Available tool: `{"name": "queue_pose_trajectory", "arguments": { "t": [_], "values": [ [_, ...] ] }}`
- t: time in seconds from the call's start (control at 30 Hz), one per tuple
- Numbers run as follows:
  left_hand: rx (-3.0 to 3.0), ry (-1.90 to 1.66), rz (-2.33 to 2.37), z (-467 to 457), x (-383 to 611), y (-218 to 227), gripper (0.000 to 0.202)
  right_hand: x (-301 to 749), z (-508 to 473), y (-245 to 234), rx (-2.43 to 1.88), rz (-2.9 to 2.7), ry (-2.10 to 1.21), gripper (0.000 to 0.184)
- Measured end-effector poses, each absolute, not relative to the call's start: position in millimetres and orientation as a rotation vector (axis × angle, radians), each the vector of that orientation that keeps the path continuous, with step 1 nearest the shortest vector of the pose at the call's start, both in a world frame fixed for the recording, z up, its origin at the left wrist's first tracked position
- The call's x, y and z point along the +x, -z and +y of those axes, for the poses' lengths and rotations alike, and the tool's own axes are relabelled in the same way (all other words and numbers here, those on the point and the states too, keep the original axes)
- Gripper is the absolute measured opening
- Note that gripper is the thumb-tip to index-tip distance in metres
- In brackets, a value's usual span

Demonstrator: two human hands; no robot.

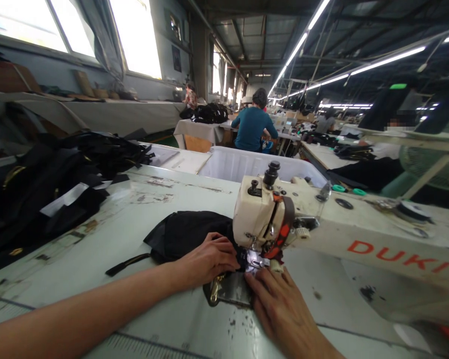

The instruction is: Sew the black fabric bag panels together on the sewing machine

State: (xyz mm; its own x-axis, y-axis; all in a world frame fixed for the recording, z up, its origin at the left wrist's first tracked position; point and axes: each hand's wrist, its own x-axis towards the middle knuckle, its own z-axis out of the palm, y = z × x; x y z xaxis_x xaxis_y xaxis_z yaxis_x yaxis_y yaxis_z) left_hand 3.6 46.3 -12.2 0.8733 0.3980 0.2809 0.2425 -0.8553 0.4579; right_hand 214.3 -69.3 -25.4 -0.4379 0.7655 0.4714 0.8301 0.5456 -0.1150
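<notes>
A black fabric piece (194,229), perhaps a pouch or bag part, lies bunched at the left of a cream sewing machine (252,209). Its edge runs to the lit metal presser foot (256,260). My left hand (213,257) is closed on the fabric just left of the foot, thumb hidden. My right hand (279,299) rests low beside the foot on the right, fingers stretched forward onto the machine bed; no cloth shows under it. A gold zipper pull (216,289) hangs below my left fingers. A narrow black strip (127,263) sticks out to the left.
Dark fabric pieces (41,184) are heaped on the table's left side. Behind the table stands a white plastic bin (228,162). A person in a teal top (252,127) sits farther back. A thread spool (413,212) lies by the machine arm.
</notes>
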Motion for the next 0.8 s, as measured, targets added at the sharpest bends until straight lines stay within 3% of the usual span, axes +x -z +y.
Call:
{"name": "queue_pose_trajectory", "arguments": {
  "t": [0.2,0.8],
  "values": [
    [2.632,-0.511,0.499,46.6,2.1,14.4,0.016,211.5,-68.3,23.4,-1.339,-2.400,0.097,0.040],
    [2.651,-0.533,0.549,48.1,8.5,7.7,0.013,208.2,-63.8,32.8,-1.364,-2.319,0.427,0.043]
  ]
}}
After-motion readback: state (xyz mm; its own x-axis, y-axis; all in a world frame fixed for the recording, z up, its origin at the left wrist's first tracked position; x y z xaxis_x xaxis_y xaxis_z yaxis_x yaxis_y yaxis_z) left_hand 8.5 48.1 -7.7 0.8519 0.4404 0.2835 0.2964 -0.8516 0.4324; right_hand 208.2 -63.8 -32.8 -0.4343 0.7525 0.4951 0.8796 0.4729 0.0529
